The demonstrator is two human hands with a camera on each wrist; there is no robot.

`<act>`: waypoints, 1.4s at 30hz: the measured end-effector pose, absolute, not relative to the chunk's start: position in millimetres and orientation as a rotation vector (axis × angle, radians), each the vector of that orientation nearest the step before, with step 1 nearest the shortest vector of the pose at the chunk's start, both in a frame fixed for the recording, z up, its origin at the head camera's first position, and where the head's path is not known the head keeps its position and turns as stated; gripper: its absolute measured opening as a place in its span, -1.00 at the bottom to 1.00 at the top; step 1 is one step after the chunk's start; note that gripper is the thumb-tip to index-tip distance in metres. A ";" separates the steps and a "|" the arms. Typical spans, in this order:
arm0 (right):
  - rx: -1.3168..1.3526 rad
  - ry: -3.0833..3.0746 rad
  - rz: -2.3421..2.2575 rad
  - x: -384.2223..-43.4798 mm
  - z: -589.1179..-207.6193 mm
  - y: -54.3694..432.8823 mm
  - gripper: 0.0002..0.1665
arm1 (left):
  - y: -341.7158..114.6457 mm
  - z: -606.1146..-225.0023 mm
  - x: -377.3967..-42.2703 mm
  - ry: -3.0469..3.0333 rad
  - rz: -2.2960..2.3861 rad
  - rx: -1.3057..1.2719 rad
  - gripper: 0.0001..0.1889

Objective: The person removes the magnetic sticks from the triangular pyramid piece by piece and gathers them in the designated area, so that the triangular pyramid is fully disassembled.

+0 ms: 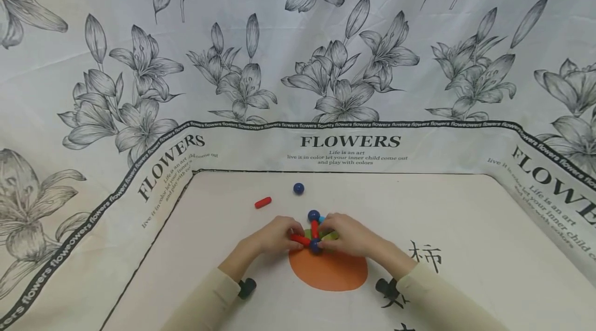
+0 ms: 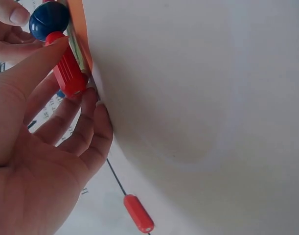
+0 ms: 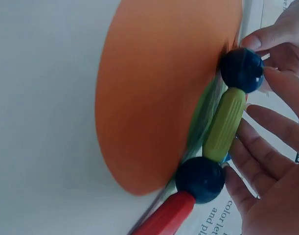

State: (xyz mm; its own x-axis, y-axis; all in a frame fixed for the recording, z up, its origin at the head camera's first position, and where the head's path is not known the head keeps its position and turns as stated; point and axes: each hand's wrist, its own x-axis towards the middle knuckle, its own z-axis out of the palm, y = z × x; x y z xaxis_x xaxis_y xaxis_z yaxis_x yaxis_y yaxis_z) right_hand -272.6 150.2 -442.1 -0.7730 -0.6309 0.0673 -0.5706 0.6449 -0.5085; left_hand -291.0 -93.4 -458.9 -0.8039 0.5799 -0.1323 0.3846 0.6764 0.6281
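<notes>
- Ball-and-rod frame (image 1: 315, 234) sits at the top of the orange persimmon print (image 1: 328, 271) on the pale counter (image 1: 447, 207), between the person's two hands.
- Left hand (image 1: 278, 235) is drawn nearly closed, thumb and fingers pinching a red rod (image 1: 300, 239) that meets the near blue ball (image 1: 315, 246).
- Right hand (image 1: 349, 236) is curled partway round the frame, thumb at that same ball, fingers behind a yellow-green rod (image 3: 224, 125); how firmly it grips, I can't tell.
- Another blue ball (image 3: 200, 179) caps that rod's other end.
- A second red rod (image 1: 314, 228) runs from the near ball to the far blue ball (image 1: 314, 215).
- Beyond, well apart from the frame, lie a loose blue ball (image 1: 298, 189) and a loose red rod (image 1: 263, 202).
- Flower-printed cloth (image 1: 349, 145) hangs behind.
</notes>
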 end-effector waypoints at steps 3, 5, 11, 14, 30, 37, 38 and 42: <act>-1.023 2.707 -0.814 -272.0 -442.1 147.9 -0.78 | -93.5 -460.1 -291.6 2.571 0.866 0.756 -0.79; -1.042 2.685 -0.831 -271.7 -442.1 146.8 -0.81 | -93.6 -461.3 -292.4 2.575 0.869 0.753 -0.80; -1.087 2.626 -0.875 -270.3 -442.1 145.2 -0.82 | -95.1 -463.0 -294.1 2.586 0.885 0.772 -0.83; -1.077 2.629 -0.872 -270.3 -443.2 145.4 -0.82 | -95.3 -463.1 -294.3 2.578 0.904 0.780 -0.84; -1.023 2.663 -0.886 -268.0 -449.1 143.7 -0.77 | -94.8 -466.5 -292.6 2.606 0.920 0.729 -0.82; -1.001 2.657 -0.903 -266.7 -448.7 142.6 -0.78 | -94.1 -466.1 -289.8 2.606 0.943 0.697 -0.87; -1.000 2.659 -0.902 -266.8 -448.6 142.5 -0.78 | -93.9 -465.8 -289.8 2.612 0.945 0.678 -0.88; -0.992 2.666 -0.901 -267.4 -447.3 142.1 -0.78 | -94.0 -465.0 -290.4 2.639 0.954 0.632 -0.91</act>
State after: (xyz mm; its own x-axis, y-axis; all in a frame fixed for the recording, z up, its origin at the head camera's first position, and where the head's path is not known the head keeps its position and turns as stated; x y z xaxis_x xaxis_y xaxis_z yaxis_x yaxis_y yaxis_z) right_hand -267.4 142.1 -447.3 -0.7677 -0.6381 0.0593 -0.5432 0.5989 -0.5885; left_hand -290.4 -94.0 -465.0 -0.8702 0.4830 -0.0971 0.3094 0.6891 0.6553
